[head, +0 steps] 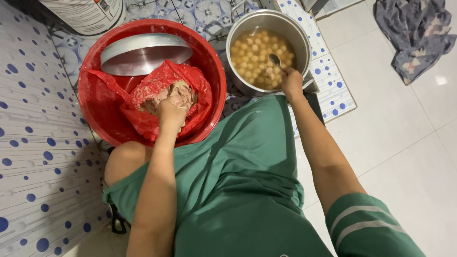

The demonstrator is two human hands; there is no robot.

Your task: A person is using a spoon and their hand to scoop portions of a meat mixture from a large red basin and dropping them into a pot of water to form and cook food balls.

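Note:
My left hand (pixel 171 113) is pushed into a pinkish-brown paste (pixel 183 90) that lies in a red plastic bag (pixel 157 85), fingers closed in it. The bag sits inside a large red basin (pixel 95 102) on the floor, next to a metal lid (pixel 143 53). My right hand (pixel 291 82) grips a metal spoon (pixel 275 60) over a steel pot (pixel 240 28). The pot holds brownish liquid with several pale round balls (pixel 254 54) floating in it. The spoon's bowl is just above the liquid.
A white bucket (pixel 85 14) stands behind the basin. White mats with blue dots (pixel 33 143) cover the floor at left and under the pot. A crumpled dark cloth (pixel 414 33) lies on the white tiles at upper right. My green clothing fills the foreground.

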